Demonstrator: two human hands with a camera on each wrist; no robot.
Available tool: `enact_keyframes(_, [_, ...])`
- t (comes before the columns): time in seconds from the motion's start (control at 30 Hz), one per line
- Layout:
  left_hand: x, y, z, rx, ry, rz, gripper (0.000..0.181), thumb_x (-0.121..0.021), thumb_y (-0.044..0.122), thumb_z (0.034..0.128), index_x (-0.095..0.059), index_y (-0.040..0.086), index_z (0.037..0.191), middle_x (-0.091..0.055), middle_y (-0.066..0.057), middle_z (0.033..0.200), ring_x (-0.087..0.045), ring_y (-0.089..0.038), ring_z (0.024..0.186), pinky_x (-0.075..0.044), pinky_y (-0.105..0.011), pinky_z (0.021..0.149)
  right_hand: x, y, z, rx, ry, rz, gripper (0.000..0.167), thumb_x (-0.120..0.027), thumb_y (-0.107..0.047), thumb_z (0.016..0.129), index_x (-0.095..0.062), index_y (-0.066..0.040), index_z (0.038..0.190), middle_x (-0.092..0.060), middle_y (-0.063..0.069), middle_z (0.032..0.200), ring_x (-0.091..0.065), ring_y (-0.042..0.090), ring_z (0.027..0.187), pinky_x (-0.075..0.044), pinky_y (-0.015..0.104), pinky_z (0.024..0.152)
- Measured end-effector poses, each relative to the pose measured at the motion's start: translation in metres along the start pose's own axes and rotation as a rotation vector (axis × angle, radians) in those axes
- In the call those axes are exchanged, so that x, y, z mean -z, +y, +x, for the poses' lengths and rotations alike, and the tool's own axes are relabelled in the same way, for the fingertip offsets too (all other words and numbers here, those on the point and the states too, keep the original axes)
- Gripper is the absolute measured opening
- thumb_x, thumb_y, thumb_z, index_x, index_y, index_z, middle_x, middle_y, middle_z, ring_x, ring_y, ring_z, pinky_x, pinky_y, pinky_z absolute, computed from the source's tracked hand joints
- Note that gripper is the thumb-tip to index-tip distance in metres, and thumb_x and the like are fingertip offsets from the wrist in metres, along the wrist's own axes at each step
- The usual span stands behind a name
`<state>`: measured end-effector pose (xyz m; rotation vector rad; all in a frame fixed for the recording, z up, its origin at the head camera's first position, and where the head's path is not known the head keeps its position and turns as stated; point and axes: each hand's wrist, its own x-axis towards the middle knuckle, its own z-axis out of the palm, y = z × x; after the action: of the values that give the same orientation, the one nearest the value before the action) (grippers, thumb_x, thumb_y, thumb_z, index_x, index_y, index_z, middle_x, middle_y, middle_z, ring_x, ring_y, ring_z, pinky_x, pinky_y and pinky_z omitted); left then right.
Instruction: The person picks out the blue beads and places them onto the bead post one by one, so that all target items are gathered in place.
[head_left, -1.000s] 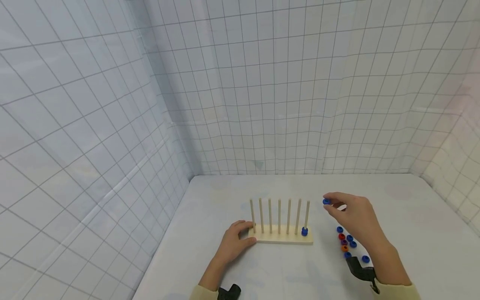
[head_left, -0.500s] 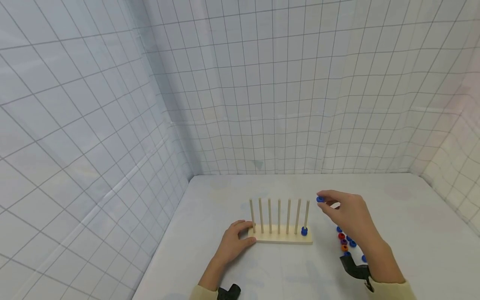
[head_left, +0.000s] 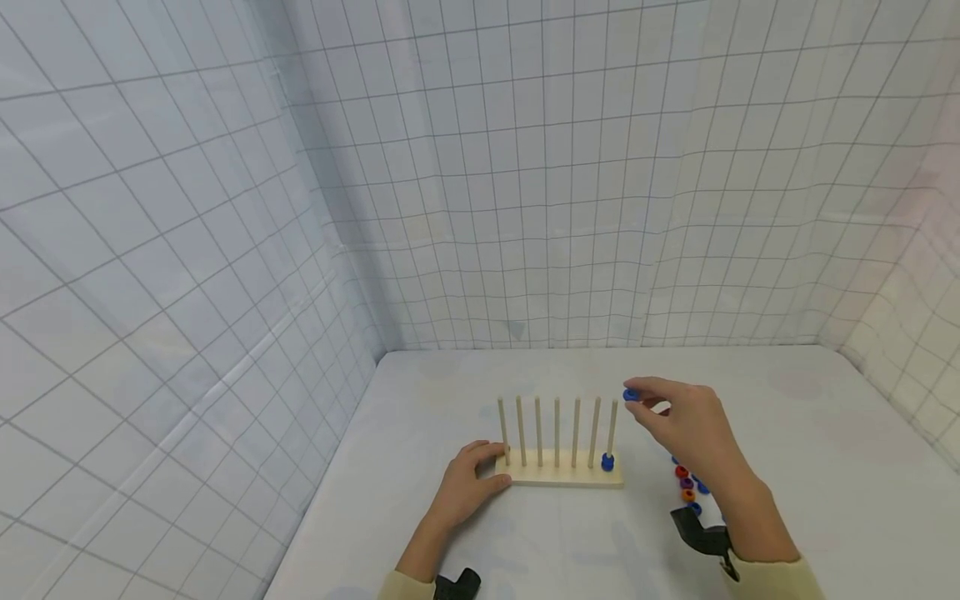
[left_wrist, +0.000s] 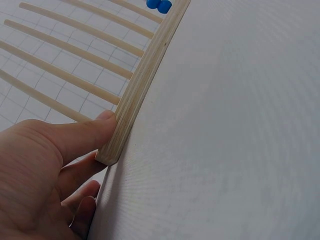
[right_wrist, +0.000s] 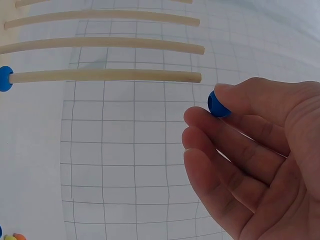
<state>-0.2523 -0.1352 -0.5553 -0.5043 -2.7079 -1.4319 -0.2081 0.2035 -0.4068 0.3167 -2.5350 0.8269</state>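
Note:
A pale wooden peg rack with several upright pegs stands on the table. My left hand grips its left end between thumb and fingers; in the left wrist view the thumb presses the near side of the base. Two blue beads sit stacked at the foot of the rightmost peg. Between thumb and fingertips, my right hand pinches another blue bead. That bead is just right of the rightmost peg's tip, apart from it, its hole showing in the right wrist view.
Loose beads lie right of the rack, among them a red bead, a purple bead, an orange bead and a blue bead; the right forearm partly covers the group. White gridded sheeting encloses the white table.
My right hand has moved left and slightly up with the blue bead, toward the tip of the rightmost peg. My left hand stays on the rack's left end.

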Motion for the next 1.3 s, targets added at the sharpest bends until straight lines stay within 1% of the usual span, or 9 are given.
enact_keyframes(0.13, [-0.0002, -0.0007, -0.0004, -0.006, 0.002, 0.005, 0.048, -0.081, 0.031, 0.0853, -0.068, 0.015, 0.129, -0.057, -0.015, 0.139, -0.048, -0.039, 0.133, -0.037, -0.062, 0.106, -0.0002, -0.0018, 0.001, 0.018, 0.011, 0.015, 0.024, -0.077, -0.016, 0.09, -0.076, -0.011, 0.113, -0.075, 0.0, 0.092, -0.069, 0.018, 0.082, -0.059, 0.039, 0.069])
enact_keyframes(0.3, [0.0004, -0.0005, -0.0011, -0.023, 0.004, 0.003, 0.048, -0.081, 0.03, 0.0855, -0.068, 0.013, 0.129, -0.057, -0.017, 0.138, -0.047, -0.041, 0.133, -0.036, -0.064, 0.105, -0.0016, -0.0049, 0.002, 0.021, 0.002, 0.025, 0.023, -0.076, -0.017, 0.091, -0.076, -0.012, 0.114, -0.074, -0.002, 0.093, -0.068, 0.017, 0.083, -0.059, 0.038, 0.07])
enact_keyframes(0.6, [0.0011, -0.0002, -0.0002, -0.024, 0.0, 0.003, 0.048, -0.081, 0.029, 0.0852, -0.068, 0.014, 0.129, -0.058, -0.015, 0.138, -0.046, -0.04, 0.134, -0.036, -0.063, 0.106, -0.0032, -0.0077, 0.0042, 0.038, -0.011, 0.024, 0.024, -0.076, -0.016, 0.091, -0.076, -0.011, 0.115, -0.074, -0.004, 0.09, -0.068, 0.017, 0.083, -0.059, 0.037, 0.069])
enact_keyframes(0.93, [0.0013, 0.0009, 0.0, -0.016, -0.003, -0.001, 0.047, -0.081, 0.028, 0.0854, -0.068, 0.014, 0.128, -0.058, -0.013, 0.138, -0.046, -0.037, 0.135, -0.036, -0.061, 0.107, -0.0061, -0.009, 0.0045, 0.031, -0.017, 0.017, 0.025, -0.077, -0.014, 0.09, -0.076, -0.01, 0.114, -0.074, -0.004, 0.089, -0.067, 0.017, 0.082, -0.058, 0.036, 0.068])
enact_keyframes(1.3, [0.0019, 0.0033, -0.0019, -0.024, 0.001, 0.008, 0.046, -0.081, 0.028, 0.0856, -0.069, 0.014, 0.128, -0.058, -0.014, 0.137, -0.048, -0.039, 0.133, -0.037, -0.062, 0.106, -0.0086, -0.009, 0.0039, 0.029, -0.029, 0.009, 0.025, -0.077, -0.017, 0.09, -0.076, -0.01, 0.114, -0.074, -0.005, 0.087, -0.067, 0.017, 0.08, -0.057, 0.036, 0.067])
